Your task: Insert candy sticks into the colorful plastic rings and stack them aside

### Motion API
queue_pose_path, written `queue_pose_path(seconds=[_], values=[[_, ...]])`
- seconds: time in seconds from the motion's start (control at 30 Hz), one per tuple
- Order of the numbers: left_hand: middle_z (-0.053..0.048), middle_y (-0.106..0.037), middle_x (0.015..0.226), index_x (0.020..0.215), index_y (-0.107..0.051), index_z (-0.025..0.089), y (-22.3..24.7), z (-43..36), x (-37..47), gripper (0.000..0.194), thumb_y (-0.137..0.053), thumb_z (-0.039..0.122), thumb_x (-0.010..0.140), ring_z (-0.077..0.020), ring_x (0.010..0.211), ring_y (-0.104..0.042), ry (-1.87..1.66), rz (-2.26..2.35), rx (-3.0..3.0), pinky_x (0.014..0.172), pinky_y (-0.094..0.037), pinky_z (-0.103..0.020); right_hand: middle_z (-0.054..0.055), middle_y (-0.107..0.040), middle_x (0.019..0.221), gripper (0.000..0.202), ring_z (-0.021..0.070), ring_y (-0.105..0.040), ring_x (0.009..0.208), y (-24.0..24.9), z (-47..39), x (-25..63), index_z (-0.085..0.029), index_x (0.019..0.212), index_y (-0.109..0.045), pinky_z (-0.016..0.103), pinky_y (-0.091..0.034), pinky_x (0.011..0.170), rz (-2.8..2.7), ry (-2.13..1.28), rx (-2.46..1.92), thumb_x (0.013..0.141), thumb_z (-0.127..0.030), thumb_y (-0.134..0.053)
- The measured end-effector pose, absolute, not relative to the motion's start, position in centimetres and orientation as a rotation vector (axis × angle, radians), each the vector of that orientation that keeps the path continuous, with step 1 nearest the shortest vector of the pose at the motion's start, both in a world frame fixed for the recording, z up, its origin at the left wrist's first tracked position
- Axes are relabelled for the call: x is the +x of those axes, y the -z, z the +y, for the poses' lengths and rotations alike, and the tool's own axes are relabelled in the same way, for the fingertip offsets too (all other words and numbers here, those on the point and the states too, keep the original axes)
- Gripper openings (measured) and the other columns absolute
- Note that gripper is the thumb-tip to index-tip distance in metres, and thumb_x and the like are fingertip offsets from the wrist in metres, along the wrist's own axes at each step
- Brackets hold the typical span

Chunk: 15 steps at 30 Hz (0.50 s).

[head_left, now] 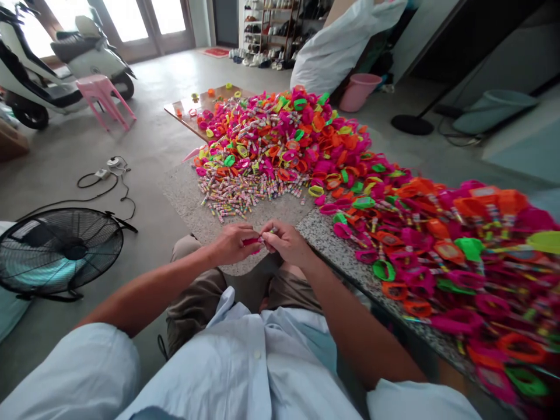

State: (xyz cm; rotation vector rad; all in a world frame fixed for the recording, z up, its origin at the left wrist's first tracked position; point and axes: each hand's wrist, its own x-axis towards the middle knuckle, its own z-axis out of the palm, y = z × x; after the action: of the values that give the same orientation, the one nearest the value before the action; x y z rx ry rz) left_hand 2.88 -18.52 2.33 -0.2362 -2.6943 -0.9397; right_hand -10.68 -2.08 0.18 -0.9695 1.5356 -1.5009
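The person's left hand (236, 244) is closed on a pink plastic piece (251, 241), located at 12 o'clock from the torso, above the near edge of a speckled slab (186, 186). The right hand (283, 240) has thumb and fingers pinched together on a small printed tube (273, 230) at that piece's end; the exact fit is hidden by the fingers. From the hands, loose printed tubes (236, 195) lie at 11 to 12 o'clock; heaped bright plastic pieces (315, 137) extend from 12 to 4 o'clock. A black fan (74, 249) stands at 9 o'clock.
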Motion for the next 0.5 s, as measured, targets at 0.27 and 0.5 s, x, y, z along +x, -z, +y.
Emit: queue_pose_path(seconds=[0.27,0.5], values=[[0.0,-0.055,0.075,0.084,-0.069,0.017,-1.4,-18.0,2.6,0.034,-0.057,0.042,0.105,-0.0146,0.071,-0.052,0.91,-2.742,-0.198,0.068,-0.035,-0.028,-0.007,-0.053,0.058,0.018,0.0114,-0.048,0.052,1.7,-1.3,-10.9,-0.022,0.091,-0.062,0.024,-0.036,0.053,1.604,1.551,-1.009,0.094,-0.04,-0.061],[-0.001,-0.057,0.081,0.09,-0.068,0.017,-1.3,-18.2,2.1,0.039,-0.061,0.054,0.103,-0.0149,0.074,-0.054,0.93,-2.788,-0.161,0.069,-0.037,-0.026,-0.007,-0.055,0.06,0.019,0.0118,-0.049,0.052,1.6,-1.3,-10.7,-0.023,0.095,-0.061,0.024,-0.037,0.053,1.639,1.598,-0.953,0.094,-0.042,-0.059]])
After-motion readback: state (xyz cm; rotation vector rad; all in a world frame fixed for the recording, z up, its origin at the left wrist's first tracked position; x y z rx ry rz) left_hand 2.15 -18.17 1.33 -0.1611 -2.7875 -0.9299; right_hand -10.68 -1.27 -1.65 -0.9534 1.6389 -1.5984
